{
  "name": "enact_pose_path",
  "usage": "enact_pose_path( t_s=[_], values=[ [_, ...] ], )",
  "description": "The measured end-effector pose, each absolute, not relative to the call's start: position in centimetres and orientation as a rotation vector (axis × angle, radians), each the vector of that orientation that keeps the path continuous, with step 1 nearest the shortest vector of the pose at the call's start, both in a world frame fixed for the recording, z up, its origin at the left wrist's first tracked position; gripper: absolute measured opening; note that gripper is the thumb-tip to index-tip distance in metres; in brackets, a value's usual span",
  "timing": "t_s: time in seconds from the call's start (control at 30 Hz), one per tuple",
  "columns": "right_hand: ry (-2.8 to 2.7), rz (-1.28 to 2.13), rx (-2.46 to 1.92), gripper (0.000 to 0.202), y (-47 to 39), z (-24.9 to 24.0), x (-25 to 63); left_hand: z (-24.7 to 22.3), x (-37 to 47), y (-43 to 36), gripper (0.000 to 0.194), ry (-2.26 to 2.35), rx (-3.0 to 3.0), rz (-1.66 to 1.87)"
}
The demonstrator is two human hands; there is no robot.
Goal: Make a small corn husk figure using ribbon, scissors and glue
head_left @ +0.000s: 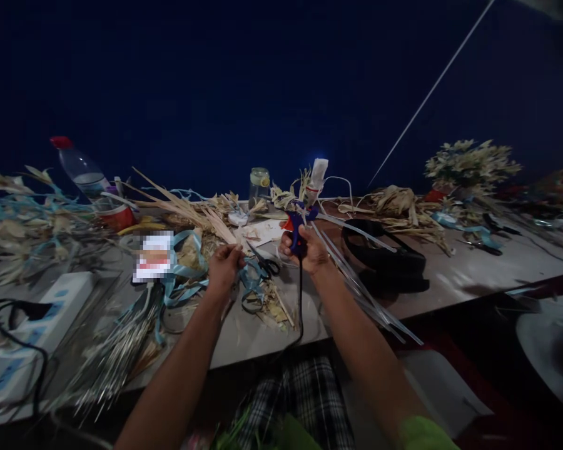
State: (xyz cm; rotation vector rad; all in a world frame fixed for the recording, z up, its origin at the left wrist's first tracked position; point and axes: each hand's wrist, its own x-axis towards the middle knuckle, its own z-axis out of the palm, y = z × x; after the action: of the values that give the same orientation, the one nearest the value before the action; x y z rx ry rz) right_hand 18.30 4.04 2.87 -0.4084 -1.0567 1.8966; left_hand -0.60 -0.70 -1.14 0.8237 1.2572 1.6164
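My right hand (307, 249) is wrapped round a blue hot glue gun (299, 226) with an orange-red trigger, its black cord hanging down over the table edge. My left hand (226, 265) is closed in a pinch on a pale dried husk strip (221, 226) that fans up and away from the fingertips. Between the hands lie black-handled scissors (268, 267) and curls of light blue ribbon (252, 281). Clear glue sticks (356, 284) lie on the table just right of the glue gun.
A white power strip (59, 319) and a bundle of thin wires (122, 344) lie at left. A red-capped bottle (82, 169) leans behind. A black curved object (389, 259) is at right, with dried husks (396, 203) and a pale flower bunch (471, 165) beyond.
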Motion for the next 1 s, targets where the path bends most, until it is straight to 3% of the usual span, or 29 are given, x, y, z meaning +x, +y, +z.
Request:
enact_pose_path(
  t_s=[0.37, 0.57, 1.0],
  values=[
    [-1.457, 1.786, -0.661, 0.027, 3.7, 0.5, 19.1, -1.1, -0.4, -0.8, 0.028, 1.328, 0.880, 1.545],
    [-1.618, 1.672, -0.727, 0.037, 3.9, 0.1, 18.6, -1.4, -0.6, -0.6, 0.027, 1.347, 0.849, 1.570],
    [-2.057, 1.337, -1.021, 0.032, 3.5, 0.6, 18.8, -1.9, -0.9, -0.4, 0.023, 1.396, 0.849, 1.545]
  ],
)
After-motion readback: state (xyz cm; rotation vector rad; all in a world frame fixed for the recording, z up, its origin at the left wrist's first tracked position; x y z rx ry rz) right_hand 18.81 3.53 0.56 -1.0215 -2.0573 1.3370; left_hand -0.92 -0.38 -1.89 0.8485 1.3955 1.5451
